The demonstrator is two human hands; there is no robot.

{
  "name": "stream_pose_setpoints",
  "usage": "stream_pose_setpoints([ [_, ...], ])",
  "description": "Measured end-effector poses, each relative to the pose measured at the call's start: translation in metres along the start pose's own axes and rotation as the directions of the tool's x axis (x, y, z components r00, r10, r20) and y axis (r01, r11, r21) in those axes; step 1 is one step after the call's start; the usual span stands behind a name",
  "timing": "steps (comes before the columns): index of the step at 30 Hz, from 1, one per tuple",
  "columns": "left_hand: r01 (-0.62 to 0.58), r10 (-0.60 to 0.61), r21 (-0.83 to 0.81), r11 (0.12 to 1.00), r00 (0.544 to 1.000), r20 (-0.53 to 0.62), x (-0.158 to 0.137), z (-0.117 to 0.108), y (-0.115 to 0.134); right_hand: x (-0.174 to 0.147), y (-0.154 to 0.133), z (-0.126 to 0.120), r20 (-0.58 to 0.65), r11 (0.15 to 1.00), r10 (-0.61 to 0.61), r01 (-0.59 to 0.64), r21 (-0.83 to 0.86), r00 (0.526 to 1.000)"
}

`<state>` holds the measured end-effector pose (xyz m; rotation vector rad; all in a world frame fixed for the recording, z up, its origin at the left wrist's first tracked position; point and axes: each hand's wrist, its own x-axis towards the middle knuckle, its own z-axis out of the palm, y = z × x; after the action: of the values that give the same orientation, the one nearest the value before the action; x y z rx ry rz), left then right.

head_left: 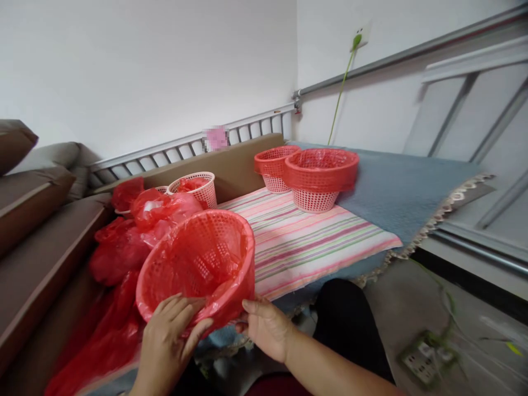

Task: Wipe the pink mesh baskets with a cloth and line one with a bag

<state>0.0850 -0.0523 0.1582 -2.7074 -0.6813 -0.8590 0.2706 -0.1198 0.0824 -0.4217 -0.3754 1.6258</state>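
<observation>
Head view: both hands are gripping a red bag-lined basket [198, 264] at the bed's near edge.
Left hand [167, 335] is spreading fingers over its rim; right hand [266, 327] is pinching the bag's edge.

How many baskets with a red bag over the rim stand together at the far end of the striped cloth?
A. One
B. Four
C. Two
C: two lined baskets stand touching side by side at the far end of the striped cloth, while both hands hold a third lined basket nearer the camera.
</observation>
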Motion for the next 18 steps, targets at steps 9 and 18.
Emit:
stream_pose_setpoints([
  [9,0.019,-0.019,-0.024,1.000,0.999,0.031,0.004,0.000,0.001,0.004,0.006,-0.013,0.227,0.972,0.231,-0.232,-0.025,0.946],
  [18,0.036,-0.034,-0.029,0.999,0.998,0.058,0.001,0.001,0.001,0.004,0.012,-0.049,0.043,0.991,0.118,-0.115,-0.071,0.992],
])
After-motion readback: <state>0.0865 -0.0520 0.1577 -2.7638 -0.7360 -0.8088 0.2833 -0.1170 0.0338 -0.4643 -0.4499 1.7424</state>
